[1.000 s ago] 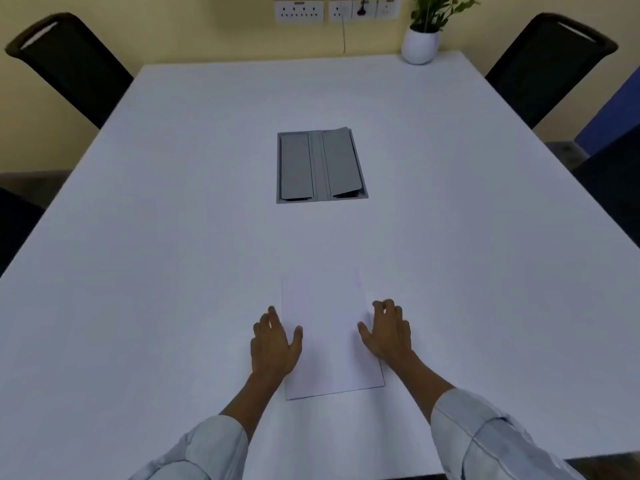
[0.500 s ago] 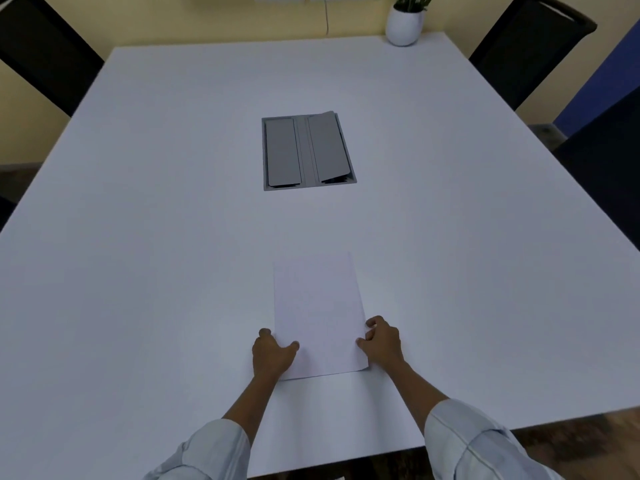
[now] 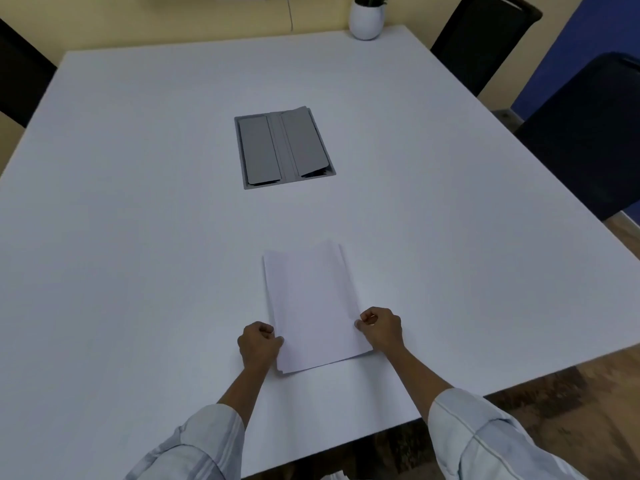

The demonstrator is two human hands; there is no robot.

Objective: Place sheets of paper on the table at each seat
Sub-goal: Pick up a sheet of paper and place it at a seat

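A thin stack of white paper sheets [image 3: 313,306] lies near the front edge of the white table [image 3: 138,254]. My left hand [image 3: 259,344] pinches the stack's lower left edge with curled fingers. On the lower right edge my right hand [image 3: 381,329] grips the stack the same way. The far end of the stack curves slightly upward, and a second sheet's edge shows along the right side and the bottom.
A grey cable box with two lids [image 3: 284,148] is set into the table's middle. A white plant pot [image 3: 366,20] stands at the far edge. Black chairs stand at the far right [image 3: 481,43], right [image 3: 588,133] and far left [image 3: 17,71].
My hands went from lying flat beside the paper to gripping its lower side edges. The stack's far end has lifted slightly, and the view has tilted to show the table's near right edge.
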